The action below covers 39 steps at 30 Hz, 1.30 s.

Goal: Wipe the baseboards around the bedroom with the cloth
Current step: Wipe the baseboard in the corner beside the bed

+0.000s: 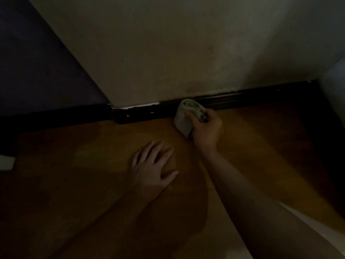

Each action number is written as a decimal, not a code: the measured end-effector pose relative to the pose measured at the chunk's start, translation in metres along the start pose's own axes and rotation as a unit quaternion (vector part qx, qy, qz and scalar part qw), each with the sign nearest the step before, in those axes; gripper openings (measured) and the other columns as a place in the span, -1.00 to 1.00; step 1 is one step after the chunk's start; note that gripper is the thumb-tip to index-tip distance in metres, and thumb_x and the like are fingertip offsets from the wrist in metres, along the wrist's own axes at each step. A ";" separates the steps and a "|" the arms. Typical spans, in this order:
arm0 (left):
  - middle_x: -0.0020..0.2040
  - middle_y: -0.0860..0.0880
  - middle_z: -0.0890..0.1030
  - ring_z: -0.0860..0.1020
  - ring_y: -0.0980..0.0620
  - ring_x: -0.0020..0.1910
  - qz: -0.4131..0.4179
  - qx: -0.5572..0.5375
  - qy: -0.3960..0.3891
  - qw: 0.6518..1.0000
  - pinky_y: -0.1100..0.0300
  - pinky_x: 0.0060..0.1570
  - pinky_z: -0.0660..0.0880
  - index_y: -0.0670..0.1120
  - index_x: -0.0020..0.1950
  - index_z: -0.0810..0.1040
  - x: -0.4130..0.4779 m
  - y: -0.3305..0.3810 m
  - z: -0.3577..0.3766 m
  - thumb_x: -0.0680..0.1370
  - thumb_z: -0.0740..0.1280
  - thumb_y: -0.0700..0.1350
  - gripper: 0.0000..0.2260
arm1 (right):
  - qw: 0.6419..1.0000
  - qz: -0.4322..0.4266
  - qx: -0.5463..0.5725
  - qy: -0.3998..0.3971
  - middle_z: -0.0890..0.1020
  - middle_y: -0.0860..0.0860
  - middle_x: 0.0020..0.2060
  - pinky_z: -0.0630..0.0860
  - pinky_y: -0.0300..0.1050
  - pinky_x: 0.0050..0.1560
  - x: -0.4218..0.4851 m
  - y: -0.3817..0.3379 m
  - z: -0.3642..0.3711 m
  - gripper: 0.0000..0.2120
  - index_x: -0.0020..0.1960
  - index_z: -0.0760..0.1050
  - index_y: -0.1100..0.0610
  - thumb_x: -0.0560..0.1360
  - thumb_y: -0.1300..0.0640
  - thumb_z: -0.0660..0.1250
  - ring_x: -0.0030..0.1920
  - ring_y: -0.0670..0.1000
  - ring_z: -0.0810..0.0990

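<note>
A dark baseboard (pixel 242 99) runs along the foot of a pale wall, with chipped white patches near a corner joint at its left. A bunched grey-green cloth (pixel 182 118) is pressed against the baseboard where it meets the floor. My right hand (pixel 206 128) grips the cloth from the right side. My left hand (pixel 151 167) lies flat on the wooden floor, fingers spread, a little in front of the baseboard and left of the cloth.
The room is dim. A wooden floor (pixel 93 146) fills the lower view. A darker wall section (pixel 37 71) stands at the left past the corner. A pale object (pixel 6 162) sits at the left edge, and something light (pixel 334 90) rises at the right.
</note>
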<state>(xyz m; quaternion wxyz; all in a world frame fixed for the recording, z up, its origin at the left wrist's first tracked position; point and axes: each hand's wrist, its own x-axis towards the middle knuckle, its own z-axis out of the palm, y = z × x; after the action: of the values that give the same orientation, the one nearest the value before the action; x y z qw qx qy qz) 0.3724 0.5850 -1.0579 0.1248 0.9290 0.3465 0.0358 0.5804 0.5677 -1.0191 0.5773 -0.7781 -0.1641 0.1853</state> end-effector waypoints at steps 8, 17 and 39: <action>0.63 0.14 0.17 0.10 0.03 0.61 0.013 0.004 -0.015 1.000 -0.04 0.52 -0.03 0.25 0.58 0.27 0.003 -0.002 -0.002 0.56 0.00 0.47 -0.37 | 0.991 0.012 -0.064 0.120 0.65 0.01 -0.12 0.47 -0.19 -0.18 0.033 0.010 -0.060 -0.70 0.02 0.62 0.15 0.44 -0.05 0.53 -0.07 0.01 0.63; 0.63 0.11 0.19 0.11 0.01 0.61 0.013 0.003 -0.019 1.000 -0.07 0.52 -0.02 0.23 0.58 0.26 0.003 0.001 -0.003 0.57 -0.02 0.46 -0.36 | 0.989 0.007 -0.034 0.141 0.57 -0.03 -0.24 0.54 -0.10 -0.18 0.027 0.008 -0.050 -0.73 -0.12 0.48 0.11 0.42 0.06 0.56 -0.18 -0.01 0.58; 0.57 0.02 0.35 0.17 -0.02 0.57 0.020 0.029 -0.030 0.999 -0.09 0.47 0.03 0.14 0.45 0.49 0.004 0.001 -0.002 0.56 -0.02 0.47 -0.35 | 0.995 0.012 0.079 0.051 0.61 -0.06 -0.30 0.59 -0.03 -0.17 -0.020 0.001 0.032 -0.75 -0.21 0.49 0.08 0.40 0.13 0.58 -0.25 -0.07 0.58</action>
<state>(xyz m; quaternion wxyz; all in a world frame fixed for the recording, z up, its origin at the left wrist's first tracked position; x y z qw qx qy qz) 0.3756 0.5874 -1.0560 0.1076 0.9396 0.3250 0.0006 0.5474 0.5851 -1.0271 0.6424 -0.7404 -0.1100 0.1646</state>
